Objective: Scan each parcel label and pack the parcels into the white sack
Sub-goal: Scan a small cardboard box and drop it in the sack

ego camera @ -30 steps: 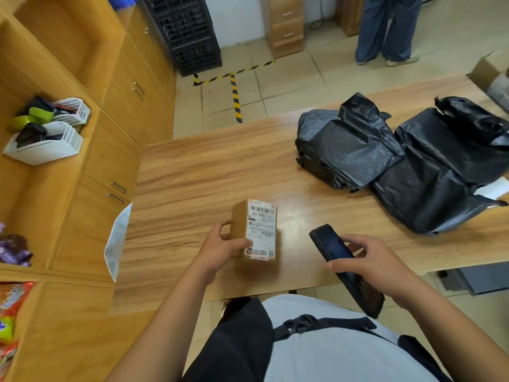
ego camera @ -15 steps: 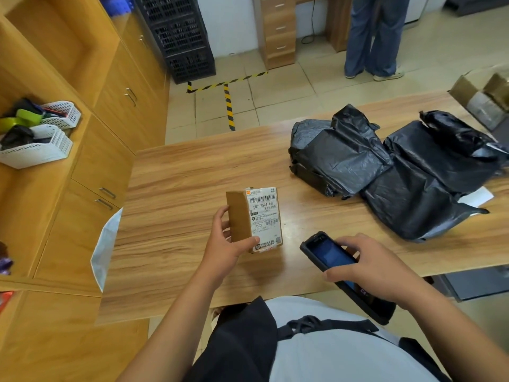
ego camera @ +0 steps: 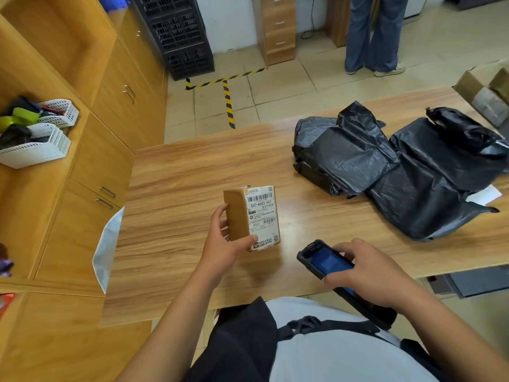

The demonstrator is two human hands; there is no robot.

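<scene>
My left hand [ego camera: 224,245] grips a small brown cardboard parcel [ego camera: 252,217] above the wooden table [ego camera: 179,188], its white barcode label turned up toward me. My right hand [ego camera: 366,271] holds a black handheld scanner [ego camera: 325,261] with a lit blue screen, just right of the parcel and low over the table's near edge. Two black plastic-wrapped parcels [ego camera: 347,153] [ego camera: 432,177] lie on the table at the right. A white sack [ego camera: 107,249] hangs at the table's left edge, only its rim showing.
Wooden cabinets and shelves with white baskets [ego camera: 35,150] line the left. An open cardboard box [ego camera: 487,92] sits at the table's far right corner. Black crates [ego camera: 179,34] stand on the floor beyond, and a person's legs [ego camera: 371,34] are at the back.
My left hand has lifted the parcel off the table and tilted its label up. The scanner in my right hand moved slightly right and lower.
</scene>
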